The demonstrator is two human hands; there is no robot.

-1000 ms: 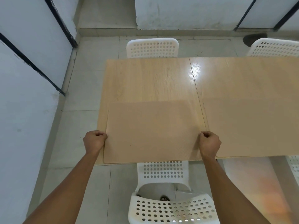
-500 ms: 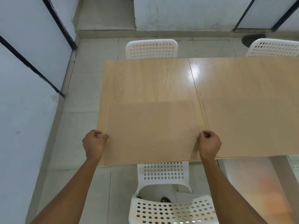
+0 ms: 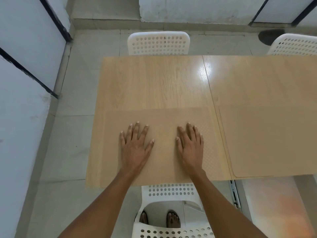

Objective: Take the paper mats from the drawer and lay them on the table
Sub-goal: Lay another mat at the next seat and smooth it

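Note:
A tan paper mat (image 3: 161, 117) lies flat on the near left part of the light wooden table (image 3: 154, 79). My left hand (image 3: 135, 146) rests palm down on the mat's left half, fingers spread. On the mat's right half my right hand (image 3: 190, 145) lies flat in the same way. Neither hand holds anything. A second tan paper mat (image 3: 267, 140) lies flat on the table's near right part, cut off by the frame's right edge.
White perforated chairs stand at the far side (image 3: 158, 42), far right (image 3: 295, 44) and right below me (image 3: 171, 191). A metal drawer slide (image 3: 235, 194) shows under the table's near edge. A wall (image 3: 25, 83) with black bars runs along the left.
Both hands let go of the left mat's side edges and moved inward onto its top, now flat with spread fingers. The mat lies slightly farther onto the table.

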